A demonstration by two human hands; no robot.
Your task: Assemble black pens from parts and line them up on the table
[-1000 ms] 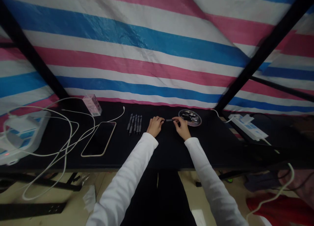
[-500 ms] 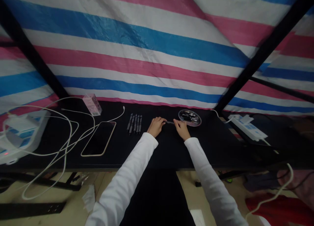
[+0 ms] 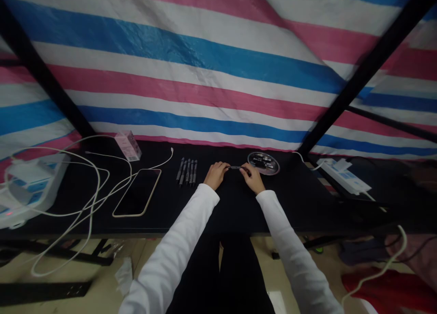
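Between my two hands a dark pen [image 3: 235, 167] lies level, just above or on the black table. The fingers of my left hand [image 3: 216, 174] pinch its left end. My right hand [image 3: 253, 177] is closed on the right end, and the fingers hide that tip. Left of my left hand, several dark pens [image 3: 187, 172] lie side by side in a row. Just beyond my right hand stands a round, shiny dish [image 3: 275, 170] with small dark and silvery parts in it, too small to name.
A phone [image 3: 137, 193] lies face up on the left, beside tangled white cables [image 3: 91, 205] and a pink box [image 3: 128, 145]. White power strips stand at the far left [image 3: 44, 191] and right [image 3: 344, 176]. Behind the black table [image 3: 235, 214] hangs a striped sheet [image 3: 205, 95].
My fingers have shifted slightly on the pen, and it sits a little higher in view. The other pens and the dish stay in place.
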